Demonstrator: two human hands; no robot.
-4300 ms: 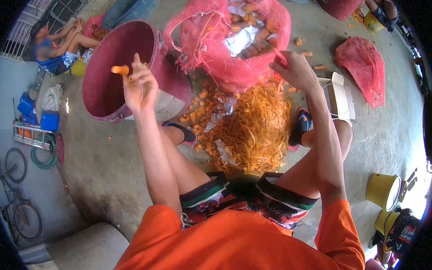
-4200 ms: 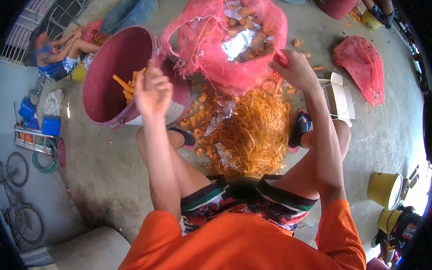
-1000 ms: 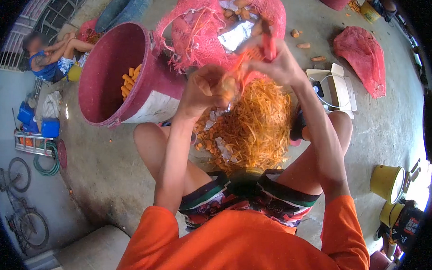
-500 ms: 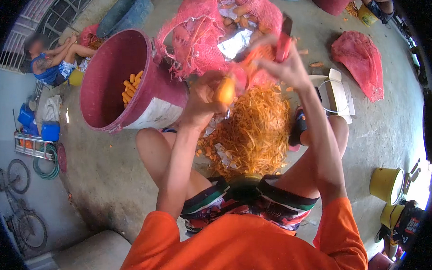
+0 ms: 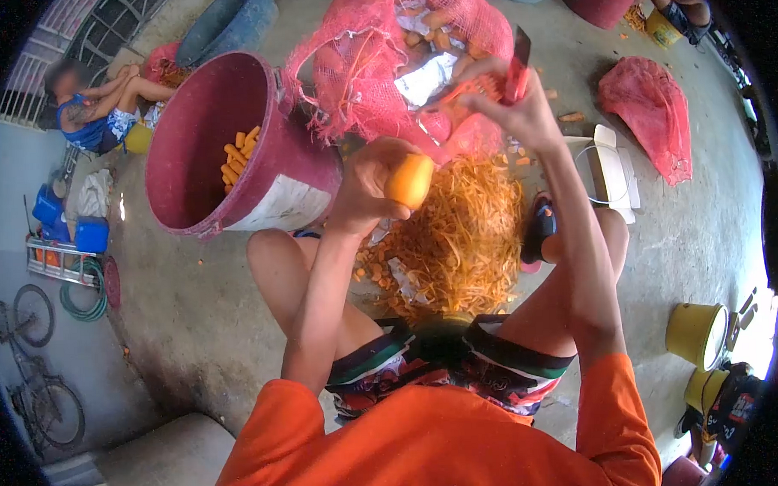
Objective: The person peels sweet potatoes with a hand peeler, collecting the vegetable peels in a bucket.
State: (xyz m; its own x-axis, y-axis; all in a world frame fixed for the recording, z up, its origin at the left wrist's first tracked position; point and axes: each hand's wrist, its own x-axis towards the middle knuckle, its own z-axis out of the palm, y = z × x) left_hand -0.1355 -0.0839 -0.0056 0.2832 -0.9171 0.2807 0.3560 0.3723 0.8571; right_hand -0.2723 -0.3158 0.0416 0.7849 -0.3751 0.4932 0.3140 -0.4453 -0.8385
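My left hand (image 5: 366, 188) is closed around a smooth, peeled carrot (image 5: 410, 180), its thick end towards my right. To the right and a little higher, my right hand (image 5: 521, 110) grips a red-handled knife (image 5: 517, 71), its dark blade sticking up past the fingers. Thumb and forefinger of that hand reach left over the pink mesh sack (image 5: 349, 90), which holds unpeeled carrots and torn paper. Below both hands, a heap of carrot peelings (image 5: 462, 240) lies on the floor between my legs.
A large maroon tub (image 5: 168, 165) tilts at my left with several peeled carrots (image 5: 239, 158) inside. On the right lie a crumpled pink sack (image 5: 646, 110) and an open white box (image 5: 608, 171). A person (image 5: 97, 107) sits at far left; yellow buckets (image 5: 696, 331) stand lower right.
The carrot in my left hand has tipped and shows more of its side, slightly lower. My right hand has shifted slightly and is less blurred, still holding the knife.
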